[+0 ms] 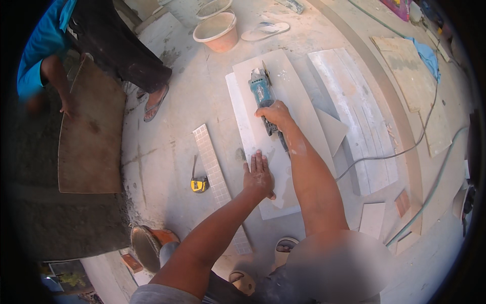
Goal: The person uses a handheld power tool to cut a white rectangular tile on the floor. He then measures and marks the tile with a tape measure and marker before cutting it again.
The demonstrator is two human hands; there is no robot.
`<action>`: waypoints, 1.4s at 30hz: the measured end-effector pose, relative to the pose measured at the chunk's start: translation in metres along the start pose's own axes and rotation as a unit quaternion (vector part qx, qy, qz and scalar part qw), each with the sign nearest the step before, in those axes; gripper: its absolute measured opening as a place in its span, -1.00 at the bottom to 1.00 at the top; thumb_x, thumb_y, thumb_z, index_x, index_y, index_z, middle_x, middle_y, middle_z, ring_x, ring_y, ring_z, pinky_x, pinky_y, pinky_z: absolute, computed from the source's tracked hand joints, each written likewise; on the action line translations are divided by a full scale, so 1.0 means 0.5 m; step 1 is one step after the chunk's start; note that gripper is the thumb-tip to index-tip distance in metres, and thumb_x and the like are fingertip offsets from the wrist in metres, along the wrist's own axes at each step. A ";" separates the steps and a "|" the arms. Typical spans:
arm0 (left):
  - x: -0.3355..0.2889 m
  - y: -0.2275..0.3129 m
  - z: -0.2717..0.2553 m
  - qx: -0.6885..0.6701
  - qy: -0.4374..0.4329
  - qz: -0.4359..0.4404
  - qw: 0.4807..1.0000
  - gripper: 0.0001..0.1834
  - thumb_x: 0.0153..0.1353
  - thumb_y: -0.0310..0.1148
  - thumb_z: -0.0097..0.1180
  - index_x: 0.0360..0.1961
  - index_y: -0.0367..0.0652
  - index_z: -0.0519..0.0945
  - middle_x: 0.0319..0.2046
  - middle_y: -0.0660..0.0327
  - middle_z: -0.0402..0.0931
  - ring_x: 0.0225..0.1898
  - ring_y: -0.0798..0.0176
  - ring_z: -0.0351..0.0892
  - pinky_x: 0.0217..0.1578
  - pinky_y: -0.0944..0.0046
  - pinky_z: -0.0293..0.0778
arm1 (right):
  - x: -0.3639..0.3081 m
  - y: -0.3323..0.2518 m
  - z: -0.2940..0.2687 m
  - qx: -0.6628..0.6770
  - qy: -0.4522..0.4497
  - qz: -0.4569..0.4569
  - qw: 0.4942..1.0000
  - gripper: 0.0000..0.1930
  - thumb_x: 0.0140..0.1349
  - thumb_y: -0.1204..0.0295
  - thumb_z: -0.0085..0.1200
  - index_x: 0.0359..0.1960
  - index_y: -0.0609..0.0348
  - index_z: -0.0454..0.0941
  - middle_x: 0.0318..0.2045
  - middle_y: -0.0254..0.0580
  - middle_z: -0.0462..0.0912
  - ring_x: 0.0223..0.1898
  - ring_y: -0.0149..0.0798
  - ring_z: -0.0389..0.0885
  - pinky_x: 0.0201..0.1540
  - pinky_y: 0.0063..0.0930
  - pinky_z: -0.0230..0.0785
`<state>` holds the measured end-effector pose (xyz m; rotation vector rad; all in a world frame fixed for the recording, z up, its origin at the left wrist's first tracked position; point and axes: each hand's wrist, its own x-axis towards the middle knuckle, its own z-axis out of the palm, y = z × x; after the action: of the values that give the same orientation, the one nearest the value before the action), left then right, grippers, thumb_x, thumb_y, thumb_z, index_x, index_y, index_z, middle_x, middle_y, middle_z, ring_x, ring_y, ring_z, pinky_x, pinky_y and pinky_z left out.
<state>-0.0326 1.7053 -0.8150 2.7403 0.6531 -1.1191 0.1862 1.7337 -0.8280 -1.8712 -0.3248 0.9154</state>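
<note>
My right hand (276, 114) is wrapped round the rear of a teal angle grinder (261, 91). The grinder's disc, at its far end, stands over the far part of a large grey tile (298, 121). Flat on the near part of that tile rests my left hand (258, 178), its fingers stretched out and holding nothing. A white strip (239, 114) shows along the tile's left edge. Left of my hands, a narrow patterned tile strip (212, 164) lies on the floor beside a yellow tape measure (199, 184).
Another person (114, 40) holds a large brown board (91, 131) at left. Beyond the tile stand a bucket (216, 33) and a sandal (265, 31). To the right are a long whitish slab (354, 116), a cord (379, 158) and boards (405, 76). A second bucket (146, 248) is near my left arm.
</note>
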 end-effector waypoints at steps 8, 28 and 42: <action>-0.007 0.002 -0.009 -0.002 -0.006 -0.004 1.000 0.61 -0.17 0.15 0.66 0.63 -0.39 -0.20 0.67 -0.20 -0.37 0.70 -0.14 -0.34 0.60 -0.21 -0.14 | -0.006 0.015 0.001 0.006 -0.004 0.000 1.000 -0.46 -0.15 0.25 0.47 -0.18 0.48 0.75 -0.20 0.23 0.79 -0.11 0.07 0.81 -0.02 -0.24 0.60; -0.008 0.008 -0.017 -0.018 -0.021 -0.006 1.000 0.58 -0.13 0.07 0.66 0.62 -0.42 -0.21 0.67 -0.20 -0.39 0.70 -0.12 -0.38 0.61 -0.19 -0.19 | -0.022 0.031 -0.003 0.015 -0.014 0.000 1.000 -0.41 -0.16 0.25 0.47 -0.13 0.50 0.72 -0.15 0.26 0.78 -0.09 0.06 0.80 -0.01 -0.24 0.60; -0.011 0.012 -0.024 -0.013 -0.031 -0.011 0.999 0.58 -0.10 0.07 0.65 0.63 -0.40 -0.26 0.67 -0.22 -0.47 0.70 -0.15 -0.42 0.62 -0.17 -0.23 | -0.057 0.023 -0.011 0.005 -0.010 0.016 1.000 -0.49 -0.11 0.28 0.48 -0.16 0.46 0.75 -0.18 0.18 0.80 -0.13 0.01 0.81 -0.02 -0.23 0.61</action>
<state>-0.0258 1.7011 -0.8028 2.6712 0.6872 -1.1855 0.1689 1.7082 -0.8238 -1.8626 -0.3028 0.9564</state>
